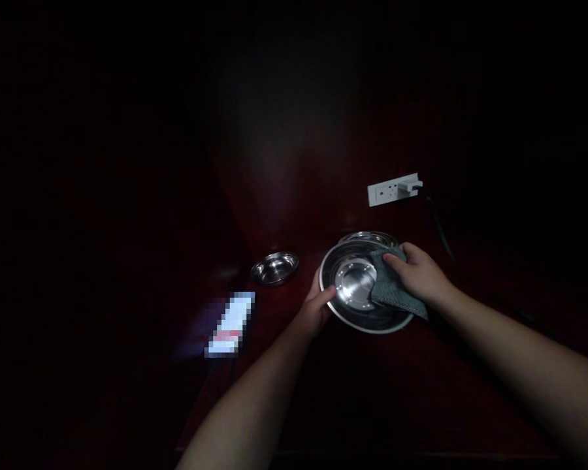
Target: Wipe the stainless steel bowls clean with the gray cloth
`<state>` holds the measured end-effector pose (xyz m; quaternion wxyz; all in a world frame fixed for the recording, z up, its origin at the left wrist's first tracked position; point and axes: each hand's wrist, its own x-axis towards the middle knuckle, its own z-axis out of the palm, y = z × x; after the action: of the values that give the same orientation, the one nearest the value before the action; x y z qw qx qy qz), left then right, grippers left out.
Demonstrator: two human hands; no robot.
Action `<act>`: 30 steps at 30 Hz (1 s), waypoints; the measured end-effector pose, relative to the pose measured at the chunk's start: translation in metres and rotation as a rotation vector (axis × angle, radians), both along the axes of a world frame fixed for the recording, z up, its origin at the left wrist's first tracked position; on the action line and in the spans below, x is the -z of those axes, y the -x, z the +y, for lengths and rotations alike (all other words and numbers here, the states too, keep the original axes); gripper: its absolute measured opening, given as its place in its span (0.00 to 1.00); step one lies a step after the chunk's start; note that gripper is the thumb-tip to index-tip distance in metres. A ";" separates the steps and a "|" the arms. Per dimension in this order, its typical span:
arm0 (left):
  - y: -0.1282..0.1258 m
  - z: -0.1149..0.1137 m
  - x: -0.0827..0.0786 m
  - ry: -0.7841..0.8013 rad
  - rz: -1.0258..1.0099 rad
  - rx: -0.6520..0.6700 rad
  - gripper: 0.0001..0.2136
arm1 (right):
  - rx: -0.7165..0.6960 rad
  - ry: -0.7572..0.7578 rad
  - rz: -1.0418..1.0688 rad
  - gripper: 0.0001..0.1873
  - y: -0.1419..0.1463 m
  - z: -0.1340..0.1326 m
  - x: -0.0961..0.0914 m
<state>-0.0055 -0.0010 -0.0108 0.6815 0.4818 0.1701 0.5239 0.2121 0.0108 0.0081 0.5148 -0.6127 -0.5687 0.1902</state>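
Note:
A shiny steel plate (355, 287) is tilted up toward me over a dark red table. My left hand (317, 307) grips its left rim, thumb over the edge. My right hand (419, 273) is closed on a grey cloth (392, 287) and presses it against the plate's right inner side. Behind the held plate, the rim of another steel plate (367, 237) shows on the table.
A smaller steel dish (275, 267) lies on the table to the left. A lit phone (231, 324) lies nearer the left edge. On the back wall sits a white socket (391, 190) with a plug and a dark cable running down right. The room is very dark.

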 end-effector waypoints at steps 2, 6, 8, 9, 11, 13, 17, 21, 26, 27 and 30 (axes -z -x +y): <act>-0.003 -0.002 0.001 0.027 0.023 -0.015 0.34 | -0.018 0.014 0.021 0.10 0.001 0.000 0.000; -0.005 0.000 0.002 0.085 0.056 -0.051 0.34 | -0.070 0.024 0.074 0.11 0.002 -0.001 0.002; -0.004 0.003 0.003 0.090 0.068 -0.053 0.34 | -0.078 0.021 0.065 0.12 0.001 0.000 0.003; -0.003 0.005 0.003 0.089 0.076 -0.044 0.33 | -0.081 0.016 0.057 0.12 0.001 0.000 0.003; -0.002 0.008 0.003 0.078 0.092 -0.020 0.34 | -0.089 0.005 0.046 0.12 0.000 -0.001 0.003; -0.002 0.009 0.003 0.054 0.108 -0.009 0.35 | -0.092 0.011 0.040 0.11 -0.001 -0.002 0.002; -0.003 0.009 0.001 -0.014 0.125 0.010 0.36 | -0.069 0.039 0.049 0.10 0.001 -0.006 -0.002; -0.004 0.006 -0.003 -0.028 0.169 0.023 0.36 | -0.055 0.036 -0.012 0.09 0.001 -0.006 -0.002; -0.003 0.003 -0.005 -0.043 0.196 0.029 0.35 | -0.052 0.052 -0.015 0.09 -0.001 -0.005 -0.001; -0.003 0.003 -0.004 -0.052 0.194 0.027 0.35 | -0.056 0.052 -0.001 0.09 -0.001 -0.005 -0.001; -0.002 0.004 -0.001 -0.079 0.183 0.020 0.36 | -0.048 0.051 0.027 0.09 0.000 -0.006 -0.001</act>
<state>-0.0036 0.0032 -0.0101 0.6487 0.5559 0.2059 0.4772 0.2121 0.0051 0.0094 0.5019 -0.6093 -0.5711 0.2252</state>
